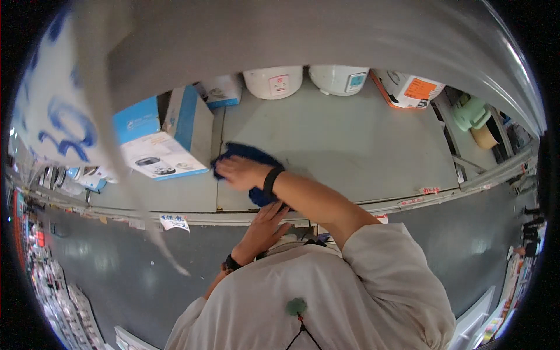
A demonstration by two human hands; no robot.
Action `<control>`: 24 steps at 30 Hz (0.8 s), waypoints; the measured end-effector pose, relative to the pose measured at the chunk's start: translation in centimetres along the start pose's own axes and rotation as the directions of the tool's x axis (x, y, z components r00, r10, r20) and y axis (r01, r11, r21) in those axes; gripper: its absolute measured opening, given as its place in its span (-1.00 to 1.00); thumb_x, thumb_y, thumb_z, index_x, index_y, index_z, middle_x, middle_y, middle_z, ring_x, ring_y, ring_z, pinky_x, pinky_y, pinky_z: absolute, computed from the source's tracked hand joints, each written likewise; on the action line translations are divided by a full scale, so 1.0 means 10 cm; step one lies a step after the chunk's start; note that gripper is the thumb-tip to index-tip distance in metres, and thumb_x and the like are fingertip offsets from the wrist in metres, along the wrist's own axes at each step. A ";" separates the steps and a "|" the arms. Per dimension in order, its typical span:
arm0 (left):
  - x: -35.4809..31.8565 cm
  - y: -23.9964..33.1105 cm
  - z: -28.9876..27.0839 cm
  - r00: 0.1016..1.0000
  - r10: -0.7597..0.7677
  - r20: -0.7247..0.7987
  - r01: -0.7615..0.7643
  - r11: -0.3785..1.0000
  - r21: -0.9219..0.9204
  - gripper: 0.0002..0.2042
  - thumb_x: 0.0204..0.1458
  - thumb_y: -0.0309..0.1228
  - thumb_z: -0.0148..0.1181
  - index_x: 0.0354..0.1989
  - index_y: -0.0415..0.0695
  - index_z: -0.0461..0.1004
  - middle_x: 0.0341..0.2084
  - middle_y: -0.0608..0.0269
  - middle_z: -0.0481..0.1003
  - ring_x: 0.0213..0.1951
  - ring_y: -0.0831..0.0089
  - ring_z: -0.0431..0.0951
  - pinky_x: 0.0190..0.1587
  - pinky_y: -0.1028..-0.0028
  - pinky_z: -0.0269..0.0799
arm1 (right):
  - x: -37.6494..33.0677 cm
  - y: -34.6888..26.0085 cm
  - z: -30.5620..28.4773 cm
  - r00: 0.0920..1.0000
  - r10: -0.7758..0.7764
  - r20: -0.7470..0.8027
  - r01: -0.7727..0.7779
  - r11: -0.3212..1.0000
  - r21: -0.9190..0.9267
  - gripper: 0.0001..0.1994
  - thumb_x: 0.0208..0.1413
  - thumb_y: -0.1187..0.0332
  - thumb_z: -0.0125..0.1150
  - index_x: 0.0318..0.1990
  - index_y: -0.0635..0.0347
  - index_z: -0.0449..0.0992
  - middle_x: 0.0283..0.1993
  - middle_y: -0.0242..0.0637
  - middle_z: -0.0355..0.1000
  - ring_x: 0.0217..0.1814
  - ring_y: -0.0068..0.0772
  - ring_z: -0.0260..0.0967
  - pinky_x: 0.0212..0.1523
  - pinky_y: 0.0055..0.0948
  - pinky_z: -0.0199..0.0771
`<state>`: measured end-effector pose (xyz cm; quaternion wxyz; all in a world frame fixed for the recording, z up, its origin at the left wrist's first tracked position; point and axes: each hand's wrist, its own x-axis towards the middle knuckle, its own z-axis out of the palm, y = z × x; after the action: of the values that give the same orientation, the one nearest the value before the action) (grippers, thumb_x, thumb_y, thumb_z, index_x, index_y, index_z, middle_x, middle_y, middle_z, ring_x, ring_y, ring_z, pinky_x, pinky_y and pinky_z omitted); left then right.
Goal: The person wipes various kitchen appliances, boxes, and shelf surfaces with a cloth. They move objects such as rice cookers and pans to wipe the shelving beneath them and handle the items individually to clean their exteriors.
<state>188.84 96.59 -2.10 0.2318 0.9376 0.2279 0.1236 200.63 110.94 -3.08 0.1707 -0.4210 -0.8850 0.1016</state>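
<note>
My right hand (pixel 240 170) presses a dark blue cloth (pixel 252 153) against the grey shelf board (pixel 350 146), over the seam at its left part. Its fingers lie on the cloth, and folds stick out above and below the wrist, which wears a black band. My left hand (pixel 265 228) rests at the shelf's front edge, just below the cloth's lower fold. Those fingers are stretched out with nothing seen in them; whether they touch the cloth I cannot tell.
Left of the cloth stands a blue and white appliance box (pixel 169 151). Two white rounded appliances (pixel 273 82) and an orange and white box (pixel 408 90) line the back. A green jug (pixel 471 112) sits at right. An upper shelf (pixel 280 35) hangs low overhead; a white bag (pixel 61 111) fills the upper left.
</note>
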 end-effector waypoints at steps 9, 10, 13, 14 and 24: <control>0.06 -0.02 0.07 0.992 0.058 -0.116 -0.057 0.998 0.008 -0.56 0.12 -0.35 0.15 0.15 -0.26 0.34 0.27 -0.10 0.18 0.24 -0.02 0.22 0.25 0.12 0.17 | -1.76 1.56 -0.78 0.680 0.677 -0.281 -0.712 0.702 -0.031 -0.52 0.22 0.12 -0.08 0.18 0.25 0.37 0.25 -0.02 0.28 0.30 0.00 0.19 0.31 -0.07 0.11; 0.12 -0.01 0.06 0.994 0.045 -0.102 -0.044 0.999 0.019 -0.54 0.12 -0.32 0.15 0.17 -0.25 0.33 0.29 -0.09 0.16 0.27 -0.02 0.19 0.27 0.11 0.14 | -2.18 1.67 -0.86 0.578 0.742 -0.341 -0.808 0.580 -0.106 -0.49 0.23 0.09 -0.12 0.22 0.24 0.32 0.30 -0.03 0.23 0.33 -0.01 0.15 0.33 -0.07 0.09; 0.47 0.12 0.10 0.986 0.160 -0.044 -0.156 0.984 0.084 -0.52 0.14 -0.28 0.14 0.19 -0.25 0.31 0.30 -0.08 0.14 0.29 -0.01 0.16 0.29 0.11 0.10 | -3.38 1.78 -1.07 0.270 0.862 -0.428 -0.963 0.246 -0.113 -0.43 0.26 0.04 -0.20 0.30 0.22 0.23 0.38 -0.06 0.12 0.38 -0.03 0.09 0.34 -0.07 0.06; 0.61 0.19 0.14 0.982 0.183 0.043 -0.185 0.982 0.045 -0.50 0.14 -0.22 0.11 0.20 -0.25 0.29 0.30 -0.07 0.14 0.30 -0.01 0.15 0.31 0.10 0.07 | -3.73 1.77 -1.16 0.209 0.872 -0.443 -0.978 0.186 -0.097 -0.44 0.25 0.04 -0.20 0.28 0.22 0.25 0.37 -0.06 0.14 0.37 -0.04 0.10 0.33 -0.07 0.07; 1.44 1.40 1.00 0.827 0.555 0.093 -0.555 0.831 -0.031 -0.40 0.08 -0.14 0.14 0.22 -0.25 0.25 0.26 -0.12 0.19 0.29 -0.01 0.16 0.33 0.08 0.04 | -5.98 1.34 -1.26 -0.269 0.592 -0.759 -0.890 -0.455 -0.040 -0.43 0.17 0.00 -0.10 0.11 0.35 0.37 0.19 0.04 0.31 0.24 0.02 0.25 0.17 0.01 0.24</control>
<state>209.83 88.73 -2.04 0.1981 0.9679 -0.0659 0.1398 250.13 73.17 -8.79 0.0292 -0.9674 -0.1039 -0.2292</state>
